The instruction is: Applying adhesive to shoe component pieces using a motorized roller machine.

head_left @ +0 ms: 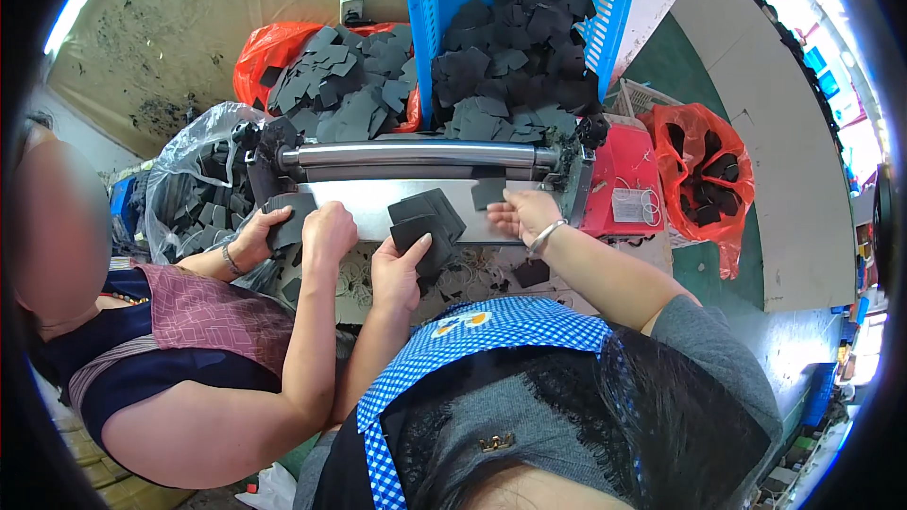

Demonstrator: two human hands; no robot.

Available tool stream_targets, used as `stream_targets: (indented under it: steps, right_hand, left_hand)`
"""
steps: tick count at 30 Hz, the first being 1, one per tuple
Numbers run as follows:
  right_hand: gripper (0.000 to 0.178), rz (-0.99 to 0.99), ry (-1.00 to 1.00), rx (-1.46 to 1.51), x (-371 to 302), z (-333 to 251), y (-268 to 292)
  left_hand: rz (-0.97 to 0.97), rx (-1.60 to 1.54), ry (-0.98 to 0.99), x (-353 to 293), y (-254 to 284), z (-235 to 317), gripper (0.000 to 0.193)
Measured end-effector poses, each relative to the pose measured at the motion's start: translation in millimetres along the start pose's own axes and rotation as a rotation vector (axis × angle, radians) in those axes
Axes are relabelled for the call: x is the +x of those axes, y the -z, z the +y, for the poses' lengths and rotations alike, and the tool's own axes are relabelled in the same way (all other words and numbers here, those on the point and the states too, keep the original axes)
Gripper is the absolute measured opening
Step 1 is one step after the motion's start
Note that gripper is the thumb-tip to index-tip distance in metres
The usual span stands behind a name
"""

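Observation:
My left hand (399, 276) grips a fanned stack of thin black squarish pieces (427, 227), thumb on top, in front of a roller machine. My right hand (527, 217) pinches a single black piece (488, 194) by its right edge, over the machine's metal feed plate (364, 206). Above the plate runs a shiny steel roller (416, 156), level across the machine. On the left, a co-worker's hand (251, 240) holds another stack of black pieces (291, 215). The co-worker's other hand (329, 229) is closed near the plate's left part; anything in it is hidden.
Behind the roller, a blue basket (423, 28) and a red bag (260, 52) hold heaps of black pieces. A clear bag (179, 156) stands left, another red bag (737, 217) right. The machine's red housing (614, 165) borders my right hand. Scraps litter the table edge.

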State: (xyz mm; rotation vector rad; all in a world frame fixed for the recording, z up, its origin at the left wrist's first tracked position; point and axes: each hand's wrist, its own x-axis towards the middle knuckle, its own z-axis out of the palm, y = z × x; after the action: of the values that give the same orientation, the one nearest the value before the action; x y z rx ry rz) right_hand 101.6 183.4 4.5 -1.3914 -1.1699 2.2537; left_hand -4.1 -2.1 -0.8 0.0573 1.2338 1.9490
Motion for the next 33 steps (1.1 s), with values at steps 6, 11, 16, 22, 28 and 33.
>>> stream_targets:
  steps: [6, 11, 16, 22, 28, 33]
  right_hand:
    - [0.021, -0.378, -0.058, -0.304, -4, 6, 0]
    - [0.018, -0.02, 0.013, -0.008, -3, -4, -3]
    - [0.018, -0.566, -0.083, -0.378, -7, 1, -7]
    - [0.022, -0.191, -0.048, -0.149, -2, -6, -10]
    - [0.016, -0.534, -0.063, -0.22, -19, 7, -16]
    - [0.015, -0.458, -0.195, -0.143, -14, 4, -12]
  left_hand:
    - [-0.021, -0.009, -0.05, 1, -2, -2, 0.019]
    - [-0.003, -0.034, 0.048, 1, 2, -2, 0.019]
    - [0.019, -0.002, -0.002, 1, 2, -4, 0.018]
    - [-0.001, -0.033, 0.021, 1, 2, 1, 0.017]
    - [-0.009, -0.073, 0.079, 0, -3, -2, 0.016]
    - [0.033, -0.059, 0.059, 2, -1, -1, 0.017]
